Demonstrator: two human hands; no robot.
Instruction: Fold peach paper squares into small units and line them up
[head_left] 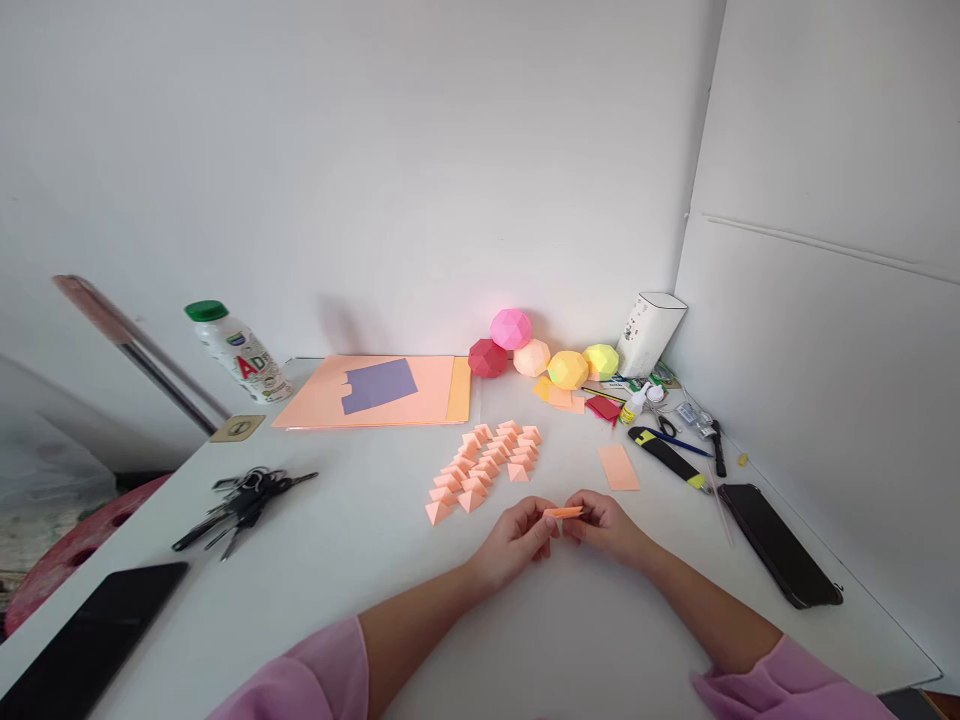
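Between my two hands is a small folded piece of orange paper [564,512], held just above the table. My left hand [523,532] pinches its left end, and my right hand [606,525] grips the right end. Fingers of both hands are closed on it and partly hide it. Beyond my left hand stand rows of folded peach paper pyramids [480,465], several in all. A flat peach paper rectangle [619,468] lies on the table past my right hand.
Faceted paper balls [531,357] rest by the wall. Nearby are a glue bottle [634,404], a utility knife [667,458] and a dark phone [780,545]. At left are keys [247,503], a white bottle [238,352], peach sheets [315,392] and a black tablet-like slab [97,635].
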